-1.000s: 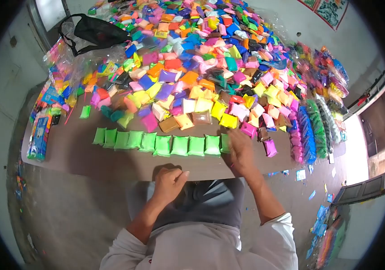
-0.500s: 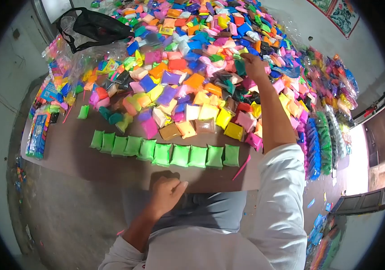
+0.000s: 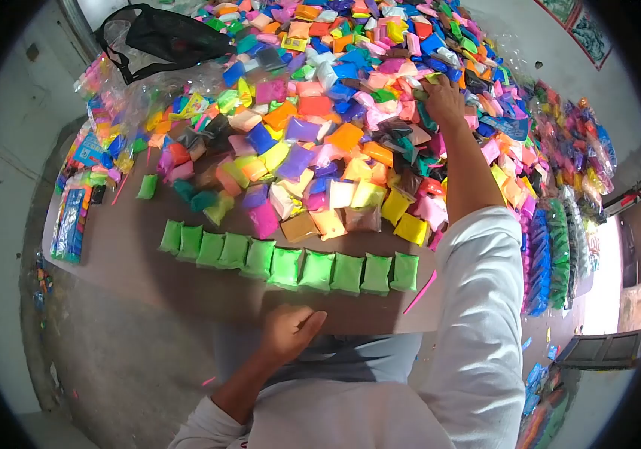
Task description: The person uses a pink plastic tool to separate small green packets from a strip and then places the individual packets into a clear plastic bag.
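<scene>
My right hand (image 3: pixel 444 101) reaches into the far right part of a big pile of colourful small packets (image 3: pixel 343 138); its fingertips are among the packets, and what they hold, if anything, is hidden. My left hand (image 3: pixel 290 331) rests at the table's near edge, fingers curled and thumb against them, with no object showing in it. Between the pile and that hand lies a row of several bright green packets (image 3: pixel 285 268), side by side. One more green packet (image 3: pixel 147 186) lies apart at the left. A thin pink stick (image 3: pixel 420 292) is just right of the row.
A black mesh bag (image 3: pixel 167 41) lies on clear plastic at the back left. A pack of coloured tubes (image 3: pixel 71 224) stands at the left edge of the brown table (image 3: pixel 126 262). Long blue and green bagged strips (image 3: pixel 538 262) hang at the right edge.
The view has shifted slightly, so the table sits a little lower and further right. My right hand is still at the pile, its fingers now lower among the packets. My left hand stays curled.
</scene>
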A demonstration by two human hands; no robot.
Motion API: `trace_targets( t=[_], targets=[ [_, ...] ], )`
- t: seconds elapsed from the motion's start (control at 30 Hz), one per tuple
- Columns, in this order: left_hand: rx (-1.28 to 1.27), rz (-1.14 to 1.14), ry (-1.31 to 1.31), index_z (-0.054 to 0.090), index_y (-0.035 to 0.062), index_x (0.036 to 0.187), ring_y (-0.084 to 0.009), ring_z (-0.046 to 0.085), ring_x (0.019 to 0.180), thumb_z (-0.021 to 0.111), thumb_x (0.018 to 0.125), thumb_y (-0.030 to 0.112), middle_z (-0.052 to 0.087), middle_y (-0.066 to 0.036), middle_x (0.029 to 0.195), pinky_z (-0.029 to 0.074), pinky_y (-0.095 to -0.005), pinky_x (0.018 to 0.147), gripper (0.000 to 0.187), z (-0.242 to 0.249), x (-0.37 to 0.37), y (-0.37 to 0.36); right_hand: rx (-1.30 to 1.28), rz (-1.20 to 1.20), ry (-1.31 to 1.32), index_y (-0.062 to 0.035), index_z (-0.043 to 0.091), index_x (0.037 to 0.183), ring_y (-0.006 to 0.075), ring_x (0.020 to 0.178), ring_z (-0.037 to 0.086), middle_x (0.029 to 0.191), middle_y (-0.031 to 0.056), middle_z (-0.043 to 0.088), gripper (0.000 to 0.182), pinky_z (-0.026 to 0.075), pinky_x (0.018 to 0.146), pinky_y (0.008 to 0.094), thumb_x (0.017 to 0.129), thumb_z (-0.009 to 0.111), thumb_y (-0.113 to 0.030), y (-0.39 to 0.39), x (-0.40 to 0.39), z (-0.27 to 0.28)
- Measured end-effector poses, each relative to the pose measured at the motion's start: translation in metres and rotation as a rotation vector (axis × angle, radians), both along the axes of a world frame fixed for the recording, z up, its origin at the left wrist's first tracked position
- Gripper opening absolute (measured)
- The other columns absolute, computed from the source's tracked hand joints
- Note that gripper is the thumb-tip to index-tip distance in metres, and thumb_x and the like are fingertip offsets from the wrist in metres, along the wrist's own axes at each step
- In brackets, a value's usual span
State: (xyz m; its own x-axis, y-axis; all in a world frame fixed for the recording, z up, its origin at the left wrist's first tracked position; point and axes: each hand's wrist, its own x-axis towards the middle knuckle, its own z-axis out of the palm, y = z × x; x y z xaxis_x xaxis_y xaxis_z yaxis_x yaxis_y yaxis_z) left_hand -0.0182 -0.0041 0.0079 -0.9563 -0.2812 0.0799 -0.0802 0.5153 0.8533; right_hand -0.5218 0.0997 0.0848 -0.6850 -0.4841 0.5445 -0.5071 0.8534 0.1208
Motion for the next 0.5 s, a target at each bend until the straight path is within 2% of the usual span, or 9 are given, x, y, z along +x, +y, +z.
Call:
trace_targets(
  t=[0.13, 0.23, 0.3, 0.33, 0.37, 0.43, 0.5],
  targets=[
    [0.089, 0.016, -0.024, 0.057, 0.0026, 0.067, -0.0327, 0.051, 0.054, 0.058, 0.092, 0.033, 0.052, -0.015, 0.060, 0.040, -0.0413, 0.053, 0.039, 0.003, 0.000, -0.001, -0.029, -0.066, 0.005, -0.0110, 0.070, 0.099, 0.0336, 0.109, 0.055, 0.116, 0.0123, 0.058, 0.021, 0.047, 0.091, 0.0433, 0.082, 0.061, -0.018, 0.006, -0.017, -0.007],
    [0.071, -0.002, -0.016, 0.056, 0.0017, 0.067, -0.0314, 0.052, 0.055, 0.058, 0.092, 0.032, 0.053, -0.016, 0.061, 0.041, -0.0404, 0.054, 0.039, 0.003, 0.002, -0.001, -0.139, 0.038, 0.059, -0.0085, 0.071, 0.092, 0.0334, 0.106, 0.057, 0.114, 0.0142, 0.062, 0.017, 0.048, 0.088, 0.0421, 0.083, 0.062, -0.019, 0.017, -0.016, -0.002],
    [0.075, 0.004, -0.055, 0.055, 0.0011, 0.067, -0.0315, 0.052, 0.056, 0.060, 0.091, 0.031, 0.053, -0.016, 0.061, 0.041, -0.0402, 0.054, 0.038, 0.005, 0.003, 0.000, -0.470, 0.190, -0.186, -0.0039, 0.070, 0.088, 0.0307, 0.094, 0.062, 0.098, 0.0163, 0.065, 0.019, 0.047, 0.084, 0.0376, 0.084, 0.064, -0.022, 0.036, -0.003, 0.003],
    [0.082, -0.007, -0.054, 0.055, 0.0011, 0.067, -0.0315, 0.052, 0.056, 0.060, 0.091, 0.031, 0.053, -0.016, 0.061, 0.041, -0.0402, 0.054, 0.038, 0.003, 0.003, -0.002, -0.680, 0.311, -0.486, 0.0008, 0.068, 0.090, 0.0207, 0.085, 0.061, 0.089, 0.0106, 0.066, 0.025, 0.045, 0.080, 0.0309, 0.087, 0.065, -0.024, 0.045, 0.009, 0.002],
    [0.032, -0.006, -0.018, 0.055, 0.0008, 0.067, -0.0314, 0.052, 0.056, 0.061, 0.090, 0.030, 0.052, -0.017, 0.061, 0.040, -0.0400, 0.054, 0.038, -0.001, 0.002, -0.003, -0.999, 0.353, -0.808, 0.0022, 0.068, 0.092, 0.0116, 0.079, 0.055, 0.085, 0.0029, 0.064, 0.025, 0.043, 0.076, 0.0263, 0.092, 0.061, -0.022, 0.041, 0.077, 0.028],
    [-0.025, 0.005, 0.029, 0.053, 0.0007, 0.067, -0.0313, 0.050, 0.057, 0.063, 0.088, 0.027, 0.050, -0.016, 0.061, 0.039, -0.0397, 0.054, 0.035, -0.005, 0.003, -0.002, -0.930, 0.444, -0.944, 0.0005, 0.067, 0.101, 0.0072, 0.083, 0.057, 0.092, 0.0002, 0.066, 0.024, 0.045, 0.076, 0.0250, 0.095, 0.057, -0.021, 0.059, 0.120, 0.026],
    [0.101, -0.013, 0.029, 0.047, 0.0000, 0.067, -0.0198, 0.042, 0.053, 0.061, 0.089, 0.022, 0.041, -0.012, 0.059, 0.036, -0.0367, 0.051, 0.034, 0.001, 0.002, -0.005, -1.062, 0.528, -1.125, -0.0011, 0.065, 0.105, 0.0080, 0.083, 0.058, 0.091, 0.0012, 0.066, 0.024, 0.046, 0.076, 0.0255, 0.096, 0.058, -0.022, 0.065, 0.182, 0.019]
  ],
)
